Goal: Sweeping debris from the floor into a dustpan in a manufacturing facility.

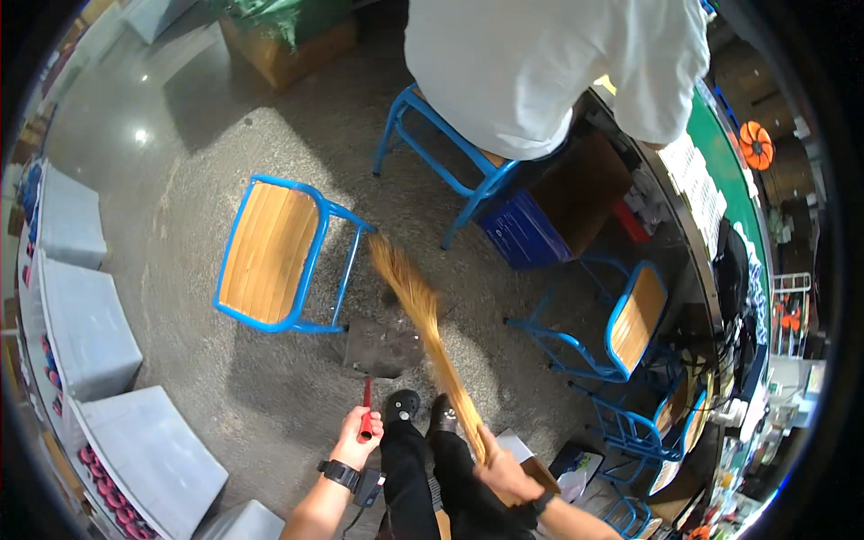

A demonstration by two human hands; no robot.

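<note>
My left hand [355, 434] is closed round the red handle [367, 396] of a dark flat dustpan [383, 346], which rests on the floor in front of my feet. In my right hand [504, 468] is the upper end of a straw broom [441, 353]. Its bristles slant up and to the left, their tips close to the leg of a blue-framed stool [272, 252] with a wooden slat seat. Some small light specks show on the dustpan.
A person in a white shirt [540, 72] sits on another blue stool [450, 148] ahead, beside a blue carton [526, 229]. More blue stools [634, 315] stand along the workbench [697, 243] on the right. Grey bins [157, 450] line the left; a brown box [288, 54] stands far back.
</note>
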